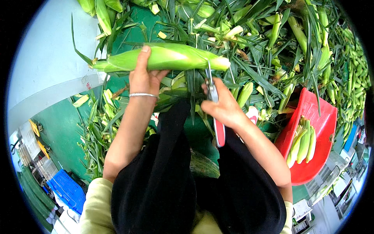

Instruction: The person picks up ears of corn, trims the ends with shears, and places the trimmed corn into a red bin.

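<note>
My left hand (147, 63) grips a green corn ear (172, 57) still in its husk, held level across the view. The thumb presses on its near face, while the other fingers pass underneath. Long leaves trail from the ear's left tip, and its pale cut-looking stem end points right. In my right hand (223, 102) is a pair of pruning shears (219, 131) with red and white handles. Their blades (209, 71) meet the ear just left of the pale stem end; how far they are closed is unclear.
Loose husks and leaves (251, 58) cover much of the green floor (64, 125). A red plastic scoop-shaped container (324, 117) with several partly husked ears (304, 143) stands at right. Behind it lies a large pile of green ears (355, 76). A blue basket (66, 190) is at lower left.
</note>
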The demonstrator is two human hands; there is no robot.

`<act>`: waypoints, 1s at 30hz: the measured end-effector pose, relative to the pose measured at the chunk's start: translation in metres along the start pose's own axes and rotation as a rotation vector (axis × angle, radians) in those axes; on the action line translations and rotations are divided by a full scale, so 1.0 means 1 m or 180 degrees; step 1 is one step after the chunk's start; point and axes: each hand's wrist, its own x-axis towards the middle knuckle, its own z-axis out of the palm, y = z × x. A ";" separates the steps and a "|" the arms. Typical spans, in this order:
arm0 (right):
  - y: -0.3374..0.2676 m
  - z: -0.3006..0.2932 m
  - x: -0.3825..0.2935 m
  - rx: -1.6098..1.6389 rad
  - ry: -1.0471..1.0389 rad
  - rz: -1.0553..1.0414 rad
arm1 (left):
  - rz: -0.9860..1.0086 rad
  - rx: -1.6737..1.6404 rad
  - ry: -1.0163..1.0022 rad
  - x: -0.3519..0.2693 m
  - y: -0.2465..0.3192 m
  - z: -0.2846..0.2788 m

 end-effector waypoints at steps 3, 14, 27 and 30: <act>-0.005 0.009 0.010 -0.0314 0.0429 -0.0207 | -0.0147 0.0123 0.0314 -0.014 -0.005 -0.004; 0.009 -0.030 0.004 0.2934 0.0842 0.0280 | -0.0949 -0.0664 -0.0164 -0.018 0.002 -0.023; -0.030 -0.028 -0.001 0.0057 -0.0633 -0.0606 | -0.0052 -0.0483 -0.1323 -0.004 0.015 -0.033; -0.003 -0.021 -0.013 0.2549 -0.0410 -0.0360 | -0.0789 -0.1488 -0.1697 -0.006 0.012 -0.031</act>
